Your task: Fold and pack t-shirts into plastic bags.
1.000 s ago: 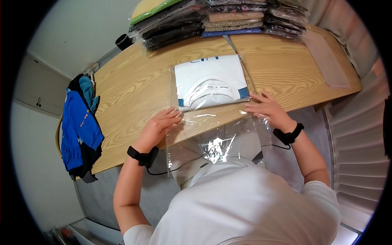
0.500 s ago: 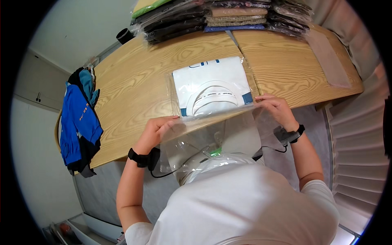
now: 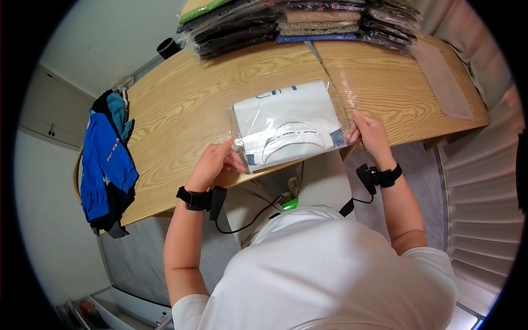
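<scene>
Bagged white garment (image 3: pixel 286 129), folded flat inside a clear plastic sleeve, lay at the near edge of the wooden tabletop (image 3: pixel 187 104), the broadest surface in view. Behind it, along the far edge, stood a row of stacked packed garments (image 3: pixel 297 22) in dark, tan and green, and a flat empty clear bag (image 3: pixel 443 82) lay well apart to the right. A blue jacket (image 3: pixel 104 165) hung off the tabletop's left end. The left hand (image 3: pixel 212 165) was pinched shut on the package's near left corner, and the right hand (image 3: pixel 371 135) was closed on its right edge, each wrist wearing a black band. The package looked light and floppy, its film probably slippery, so the corners and side edges seemed the surest places to grip.
</scene>
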Demonstrator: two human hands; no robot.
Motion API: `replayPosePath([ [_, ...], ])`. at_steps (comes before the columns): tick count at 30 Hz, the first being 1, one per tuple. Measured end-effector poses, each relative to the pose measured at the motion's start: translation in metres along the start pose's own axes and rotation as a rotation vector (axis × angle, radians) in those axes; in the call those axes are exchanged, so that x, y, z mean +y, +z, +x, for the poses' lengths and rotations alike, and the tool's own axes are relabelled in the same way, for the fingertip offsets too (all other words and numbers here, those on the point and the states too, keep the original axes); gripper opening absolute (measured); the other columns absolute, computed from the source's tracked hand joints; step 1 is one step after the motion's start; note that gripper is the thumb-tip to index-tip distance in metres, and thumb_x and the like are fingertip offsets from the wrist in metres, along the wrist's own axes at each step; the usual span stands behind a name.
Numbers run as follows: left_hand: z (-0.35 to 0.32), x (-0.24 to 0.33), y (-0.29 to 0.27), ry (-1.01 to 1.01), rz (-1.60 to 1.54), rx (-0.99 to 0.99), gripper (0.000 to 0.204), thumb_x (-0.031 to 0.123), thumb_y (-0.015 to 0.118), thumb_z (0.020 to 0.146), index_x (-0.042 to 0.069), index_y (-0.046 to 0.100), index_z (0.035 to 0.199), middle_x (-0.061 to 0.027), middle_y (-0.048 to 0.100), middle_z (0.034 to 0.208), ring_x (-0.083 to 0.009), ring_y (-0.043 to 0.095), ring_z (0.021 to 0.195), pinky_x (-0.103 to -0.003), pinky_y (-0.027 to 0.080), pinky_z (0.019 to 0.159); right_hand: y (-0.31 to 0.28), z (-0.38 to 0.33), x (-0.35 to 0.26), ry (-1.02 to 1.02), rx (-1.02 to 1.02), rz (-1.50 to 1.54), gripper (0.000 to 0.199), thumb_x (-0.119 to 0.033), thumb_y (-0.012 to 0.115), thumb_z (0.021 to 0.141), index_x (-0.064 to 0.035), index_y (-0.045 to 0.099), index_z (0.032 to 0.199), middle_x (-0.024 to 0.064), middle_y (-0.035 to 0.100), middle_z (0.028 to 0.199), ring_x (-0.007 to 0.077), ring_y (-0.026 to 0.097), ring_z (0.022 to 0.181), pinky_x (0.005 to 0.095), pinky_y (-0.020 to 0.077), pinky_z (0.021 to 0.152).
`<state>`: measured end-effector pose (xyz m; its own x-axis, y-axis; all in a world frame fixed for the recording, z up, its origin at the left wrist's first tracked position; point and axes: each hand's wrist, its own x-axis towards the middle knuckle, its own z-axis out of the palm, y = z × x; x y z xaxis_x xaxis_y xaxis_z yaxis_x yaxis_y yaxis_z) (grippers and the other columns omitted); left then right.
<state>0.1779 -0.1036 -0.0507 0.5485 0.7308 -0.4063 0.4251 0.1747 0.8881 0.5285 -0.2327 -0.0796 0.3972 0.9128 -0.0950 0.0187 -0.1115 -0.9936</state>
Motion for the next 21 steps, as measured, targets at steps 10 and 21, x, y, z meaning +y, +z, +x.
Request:
replayPosePath([
  [10,0.004,-0.002,0.005,-0.094,-0.094,0.115,0.051,0.037,0.038,0.096,0.001,0.062,0.069,-0.0113,0.066,0.064,-0.0139,0.061,0.059,-0.024,0.041,0.056,0.035,0.000,-0.003,-0.190,0.536,-0.226,0.027,-0.026,0.058,0.090,0.0000,0.061,0.085,0.0129,0.063,0.076,0.0171,0.060,0.069,0.0301,0.0465,0.062],
  [21,-0.002,0.008,-0.007,-0.050,0.318,0.330,0.040,0.033,0.043,0.094,0.000,0.061,0.082,-0.0162,0.065,0.081,-0.0255,0.063,0.075,-0.034,0.047,0.066,0.113,-0.010,-0.019,-0.736,0.059,-1.081,0.037,-0.025,0.058,0.085,-0.0196,0.057,0.122,0.0143,0.047,0.132,0.0312,0.038,0.127,0.0499,0.0248,0.104],
])
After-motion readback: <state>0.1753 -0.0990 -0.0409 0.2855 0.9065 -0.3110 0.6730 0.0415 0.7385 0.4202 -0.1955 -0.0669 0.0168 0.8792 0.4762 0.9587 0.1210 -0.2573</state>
